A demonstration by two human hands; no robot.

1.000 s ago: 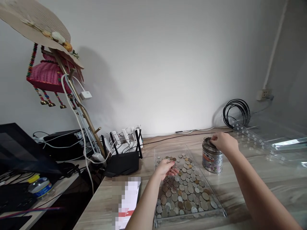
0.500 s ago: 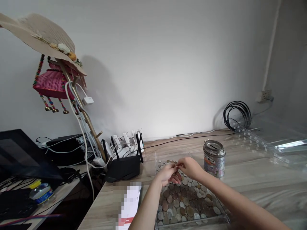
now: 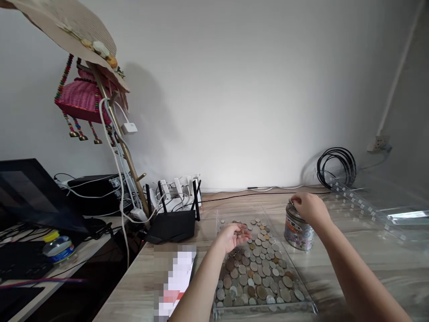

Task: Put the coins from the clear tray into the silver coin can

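Feeding coins (image 3: 261,292) into the tin (image 3: 296,235) at four o'clock, apparently, the right hand (image 3: 311,209), its grip hidden, bends over the top, where careful fingertip aim seems needed next, while the left hand (image 3: 231,239) spreads, slightly cupped, at five o'clock.

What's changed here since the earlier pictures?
Half a second ago the right hand met the left hand over the coins; it has since moved right, to the top of the tin, where it was a second ago. Its fingertips are hidden. The left hand stays palm-up above the clear tray; tin and coins look unmoved.
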